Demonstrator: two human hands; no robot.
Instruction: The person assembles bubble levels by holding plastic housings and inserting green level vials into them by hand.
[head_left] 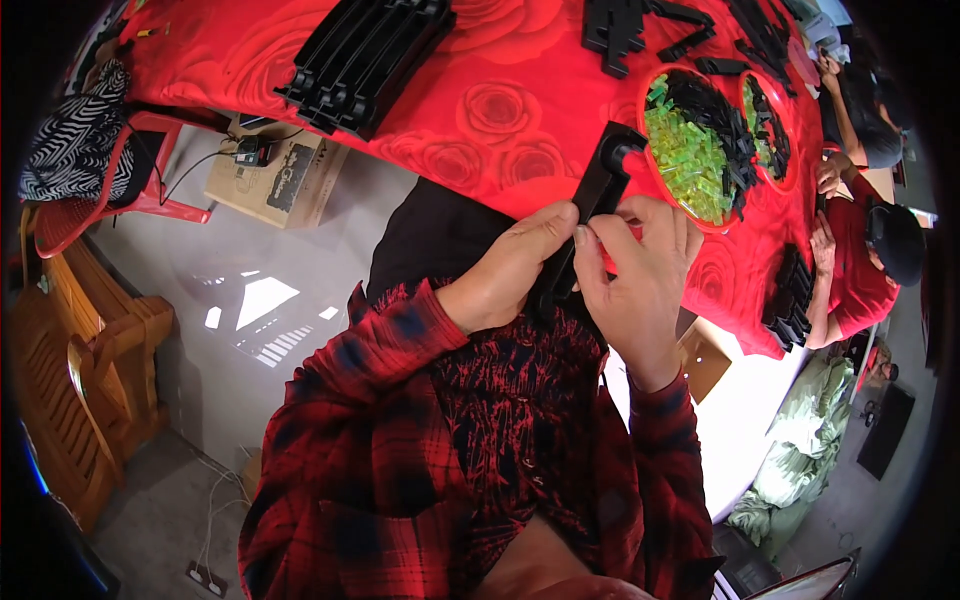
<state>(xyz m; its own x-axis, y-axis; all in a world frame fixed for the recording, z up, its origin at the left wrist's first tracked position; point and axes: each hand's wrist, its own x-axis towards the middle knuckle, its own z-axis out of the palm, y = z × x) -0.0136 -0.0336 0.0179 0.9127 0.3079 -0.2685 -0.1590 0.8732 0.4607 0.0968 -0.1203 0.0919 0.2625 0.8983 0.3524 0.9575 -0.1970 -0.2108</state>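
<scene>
A long black plastic part [604, 180] with a rounded end lies slanted between my hands, at the edge of the red table. My left hand [512, 262] is wrapped round its middle, thumb on top. My right hand [640, 270] is closed in a pinch against the part's face; whatever its fingertips hold, if anything, is too small to make out. Just beyond my right hand stands a round red-rimmed bowl [690, 150] of green translucent pieces and small black pieces. A second red-rimmed bowl [768, 130] with similar pieces sits beside it.
Similar black parts [370, 60] are stacked at the far left of the red table [490, 120]; more black pieces [615, 30] lie at the back. Two people [850, 250] sit along the right side. A red chair [165, 170], cardboard box [275, 180] and wooden chair [90, 350] stand left.
</scene>
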